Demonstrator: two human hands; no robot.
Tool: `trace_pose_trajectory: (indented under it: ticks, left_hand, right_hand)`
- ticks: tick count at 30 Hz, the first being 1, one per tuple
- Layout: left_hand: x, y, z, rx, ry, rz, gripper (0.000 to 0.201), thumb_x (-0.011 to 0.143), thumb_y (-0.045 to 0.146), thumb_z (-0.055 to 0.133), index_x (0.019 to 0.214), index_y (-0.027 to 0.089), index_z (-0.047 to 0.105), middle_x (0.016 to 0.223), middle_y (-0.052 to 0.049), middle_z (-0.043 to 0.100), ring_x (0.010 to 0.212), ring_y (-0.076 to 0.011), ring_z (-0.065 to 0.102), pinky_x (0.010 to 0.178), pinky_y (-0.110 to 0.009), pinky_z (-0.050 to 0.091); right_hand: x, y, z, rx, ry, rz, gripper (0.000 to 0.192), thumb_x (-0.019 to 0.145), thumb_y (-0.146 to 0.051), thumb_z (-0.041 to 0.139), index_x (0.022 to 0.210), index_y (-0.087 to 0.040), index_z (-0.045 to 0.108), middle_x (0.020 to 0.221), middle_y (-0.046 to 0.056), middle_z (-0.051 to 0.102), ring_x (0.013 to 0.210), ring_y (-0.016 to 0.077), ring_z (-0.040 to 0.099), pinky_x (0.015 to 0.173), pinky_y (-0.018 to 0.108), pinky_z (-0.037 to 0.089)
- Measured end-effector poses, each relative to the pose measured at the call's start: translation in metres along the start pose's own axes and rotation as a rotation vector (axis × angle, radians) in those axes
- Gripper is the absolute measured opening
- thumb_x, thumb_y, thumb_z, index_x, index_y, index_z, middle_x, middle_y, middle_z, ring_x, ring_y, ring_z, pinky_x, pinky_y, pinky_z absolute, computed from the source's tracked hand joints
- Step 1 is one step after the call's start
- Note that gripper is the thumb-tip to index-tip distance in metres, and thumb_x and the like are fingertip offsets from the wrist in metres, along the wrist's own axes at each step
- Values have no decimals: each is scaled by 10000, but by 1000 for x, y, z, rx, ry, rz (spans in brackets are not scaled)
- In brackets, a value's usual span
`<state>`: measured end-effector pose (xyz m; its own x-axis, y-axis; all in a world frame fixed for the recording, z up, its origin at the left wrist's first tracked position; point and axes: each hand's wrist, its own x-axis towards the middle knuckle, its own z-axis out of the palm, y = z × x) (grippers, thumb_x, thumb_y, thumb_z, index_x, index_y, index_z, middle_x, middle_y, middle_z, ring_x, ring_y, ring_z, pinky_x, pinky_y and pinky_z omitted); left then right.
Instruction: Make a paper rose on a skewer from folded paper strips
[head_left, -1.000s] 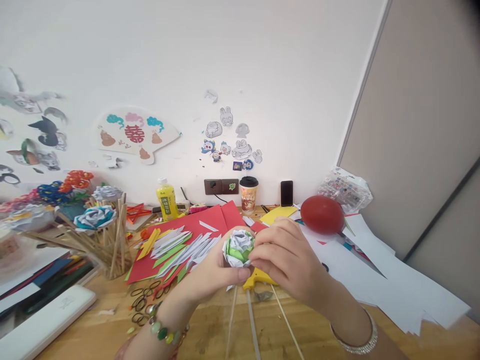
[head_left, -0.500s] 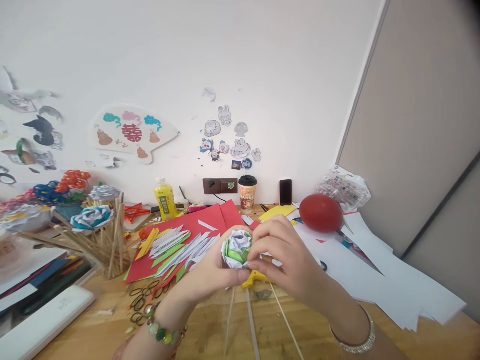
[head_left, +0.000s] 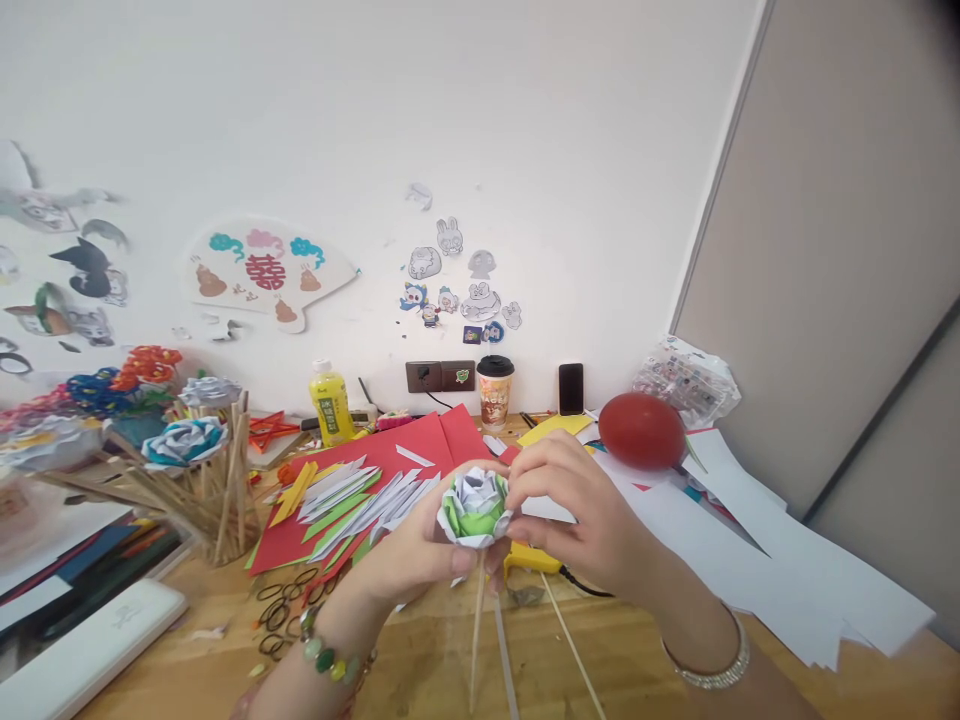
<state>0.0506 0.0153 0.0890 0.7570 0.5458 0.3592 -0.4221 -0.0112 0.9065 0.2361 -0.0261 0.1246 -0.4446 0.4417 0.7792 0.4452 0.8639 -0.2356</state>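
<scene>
Two hands meet mid-frame above the bench (head_left: 420, 660), working one white-and-green paper rose (head_left: 474, 505) on a thin wooden stick (head_left: 477, 640). Red paper sheet (head_left: 409, 445) behind carries a fan of cut white and green strips (head_left: 360, 495); a yellow glue gun (head_left: 531, 558) lies just under the hands. Left hand (head_left: 409, 555) is closed around the flower's base where it meets the stick; right hand (head_left: 581, 510) pinches an outer petal at the flower's right edge. Looks like the petal-shaping or attaching step, flower nearly full. Next move probably needs a steady base grip and light fingertip pressure, not crushing the folds.
</scene>
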Motion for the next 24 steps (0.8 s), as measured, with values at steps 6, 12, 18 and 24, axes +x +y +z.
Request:
trace_pose_trajectory:
  ticks: [6, 12, 18, 24]
  left_hand:
    - [0, 3, 2, 11, 19, -1, 483, 684, 288, 718, 1091, 211, 471, 743, -2, 594, 640, -156, 576, 640, -326, 486]
    - [-1, 2, 4, 27, 53, -27, 494, 662, 292, 726, 1080, 198, 480, 718, 13, 554, 580, -128, 528, 561, -266, 427]
    - [-2, 2, 6, 3, 41, -36, 504, 674, 282, 710, 1107, 188, 470, 716, 13, 541, 572, -114, 495, 554, -258, 401]
    - [-2, 2, 7, 9, 57, -23, 464, 678, 272, 698, 1079, 194, 477, 705, 25, 537, 578, -107, 488, 558, -253, 396]
  right_hand:
    - [2, -6, -2, -88, 12, 24, 156, 894, -307, 513, 813, -199, 592, 836, 25, 607, 812, 160, 501, 718, 297, 406]
    - [2, -14, -6, -79, -61, 108, 138, 887, -313, 525, 812, -209, 575, 823, 8, 600, 813, 155, 503, 724, 288, 405]
    - [2, -22, -8, -134, -120, 134, 144, 900, -297, 500, 801, -200, 538, 836, 10, 594, 837, 162, 483, 742, 298, 393]
    - [5, -26, -8, -261, -115, 98, 206, 934, -290, 417, 805, -182, 536, 840, 26, 600, 803, 167, 459, 735, 308, 378]
